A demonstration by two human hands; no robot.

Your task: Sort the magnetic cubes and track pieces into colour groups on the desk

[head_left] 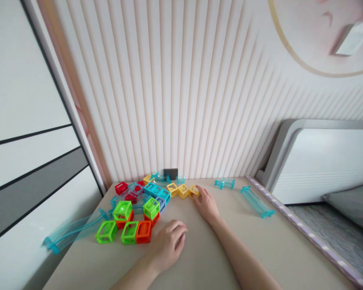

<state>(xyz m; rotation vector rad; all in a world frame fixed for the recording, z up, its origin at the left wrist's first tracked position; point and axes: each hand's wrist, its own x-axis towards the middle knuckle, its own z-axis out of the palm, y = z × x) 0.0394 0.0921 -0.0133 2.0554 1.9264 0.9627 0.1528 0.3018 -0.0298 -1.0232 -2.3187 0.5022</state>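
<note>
My right hand (207, 204) reaches to the back of the table, its fingers on the rightmost yellow cube frame (194, 191). Two more yellow cube frames (183, 191) run in a row to the left of it. My left hand (170, 243) rests on the tabletop nearer to me, its fingers loosely curled and nothing visible in them. Just left of that hand lie an orange cube frame (144, 232) and a green cube frame (129, 233), side by side. Behind them, a green cube (151, 208) sits on top of an orange one.
Blue cubes (157, 191), red pieces (121, 187) and another green cube (106, 232) crowd the table's left side. A clear blue track (75, 229) overhangs the left edge. Another track (256, 202) and a short piece (224, 183) lie right. A ribbed wall (181, 100) stands behind.
</note>
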